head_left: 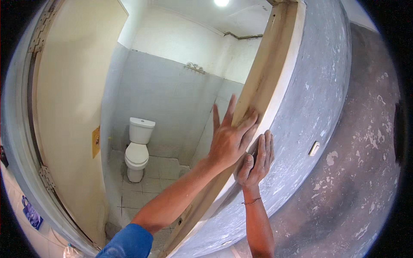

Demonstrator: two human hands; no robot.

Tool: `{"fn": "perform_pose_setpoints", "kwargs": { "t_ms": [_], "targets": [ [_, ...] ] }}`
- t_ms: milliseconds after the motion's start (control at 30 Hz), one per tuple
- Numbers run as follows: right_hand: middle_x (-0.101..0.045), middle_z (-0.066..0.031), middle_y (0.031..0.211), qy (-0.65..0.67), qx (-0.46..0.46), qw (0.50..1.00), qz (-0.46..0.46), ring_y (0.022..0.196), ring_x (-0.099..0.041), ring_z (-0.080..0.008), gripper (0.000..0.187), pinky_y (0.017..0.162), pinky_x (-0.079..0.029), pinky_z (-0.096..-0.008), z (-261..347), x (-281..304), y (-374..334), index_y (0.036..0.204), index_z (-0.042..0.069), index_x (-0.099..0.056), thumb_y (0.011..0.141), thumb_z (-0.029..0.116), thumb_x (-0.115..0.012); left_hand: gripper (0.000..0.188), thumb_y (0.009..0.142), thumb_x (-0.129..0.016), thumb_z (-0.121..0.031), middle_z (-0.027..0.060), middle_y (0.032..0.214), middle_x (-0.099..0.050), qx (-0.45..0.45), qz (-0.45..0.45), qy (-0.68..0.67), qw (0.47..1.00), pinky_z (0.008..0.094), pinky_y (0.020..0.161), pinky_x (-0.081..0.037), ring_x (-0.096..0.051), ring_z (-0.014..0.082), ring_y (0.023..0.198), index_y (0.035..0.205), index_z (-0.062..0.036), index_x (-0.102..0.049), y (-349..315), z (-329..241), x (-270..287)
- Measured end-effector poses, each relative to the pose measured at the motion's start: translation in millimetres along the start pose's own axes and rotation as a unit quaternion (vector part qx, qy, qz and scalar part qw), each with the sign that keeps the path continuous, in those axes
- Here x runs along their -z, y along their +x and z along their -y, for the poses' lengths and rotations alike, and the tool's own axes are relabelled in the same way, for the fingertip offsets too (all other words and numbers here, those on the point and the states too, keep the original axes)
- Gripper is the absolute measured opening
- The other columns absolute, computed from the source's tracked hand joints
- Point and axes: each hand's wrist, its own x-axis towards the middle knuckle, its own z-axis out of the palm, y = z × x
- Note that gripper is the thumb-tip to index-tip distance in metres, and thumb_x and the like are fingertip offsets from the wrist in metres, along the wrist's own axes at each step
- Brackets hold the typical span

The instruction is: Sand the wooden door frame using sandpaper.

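Observation:
My left hand (230, 139), its fingers spread, rests on the tan wooden door frame (267, 64) at about mid-height. Just below it and to the right, my right hand (257, 161) lies against the white outer edge of the frame (275, 101), where it meets the grey-blue wall (314, 86). The right fingers are stretched out and dusty, with the thumb apart from them. Whether anything thin lies under that palm is hidden. A thin dark bracelet (251, 201) circles my right wrist, and a blue sleeve (129, 243) covers my left upper arm.
A cream door (71, 99) stands swung open on hinges at the left. Through the doorway are a white toilet (137, 150) and a tiled floor (150, 185). On the scuffed wall at right sits a small switch (314, 148). A purple bag (32, 213) is at lower left.

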Motion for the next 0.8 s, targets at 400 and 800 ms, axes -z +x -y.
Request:
{"fn": "perform_pose_setpoints", "kwargs": {
  "t_ms": [400, 800],
  "targets": [
    [-0.055, -0.0241, 0.136, 0.004, 0.005, 0.999, -0.034, 0.129, -0.049, -0.0426, 0.051, 0.106, -0.038, -0.05, -2, -3, -2, 0.129, -0.005, -0.055, 0.104, 0.034, -0.034, 0.039, 0.092, -0.059, -0.012, 0.0097, 0.138, -0.057, 0.083, 0.041, -0.056, 0.994, 0.06, 0.118, -0.004, -0.027, 0.0371, 0.146, 0.131, -0.0114, -0.061, -115, -3, 7],
    [-0.056, -0.0257, 0.133, -0.004, 0.006, 0.999, -0.04, 0.126, -0.052, -0.0437, 0.049, 0.104, -0.039, -0.0499, 0, -3, -1, 0.127, -0.006, -0.056, 0.103, 0.033, -0.035, 0.033, 0.093, -0.06, -0.014, 0.0093, 0.134, -0.061, 0.021, -0.014, 0.039, 0.999, 0.0654, 0.115, -0.004, -0.024, 0.0375, 0.147, 0.126, -0.0111, -0.064, -58, 1, -8]
  ]
}}
